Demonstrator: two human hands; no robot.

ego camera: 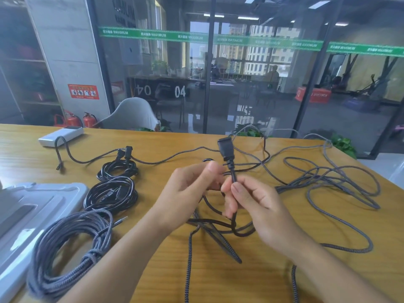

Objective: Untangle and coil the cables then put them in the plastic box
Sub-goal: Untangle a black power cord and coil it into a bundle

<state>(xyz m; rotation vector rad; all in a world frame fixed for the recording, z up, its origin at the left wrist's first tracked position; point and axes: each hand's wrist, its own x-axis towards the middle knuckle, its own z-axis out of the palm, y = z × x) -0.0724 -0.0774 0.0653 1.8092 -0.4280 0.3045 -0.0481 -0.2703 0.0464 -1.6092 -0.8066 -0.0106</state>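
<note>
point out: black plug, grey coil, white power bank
black plug [225, 147], head view, on its body above the hands
grey coil [65, 248], head view, on the left strands of the bundle
white power bank [61, 135], head view, on its top face

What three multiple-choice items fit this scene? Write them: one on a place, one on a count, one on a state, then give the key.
1. Where does the white power bank lie?
A. far left of the table
B. inside the plastic box
C. under the right hand

2. How many finished coils lie beside the plastic box?
A. one
B. three
C. five

3. What is the state of the grey braided cable on the right?
A. neatly coiled
B. loose and tangled
C. packed away

Key: 1 A, it sits near the table's far left edge. 2 B, two black coils and one grey braided coil show. 3 B, its loops sprawl across the table, while both hands, left hand included, pinch the black connector cable.
</note>
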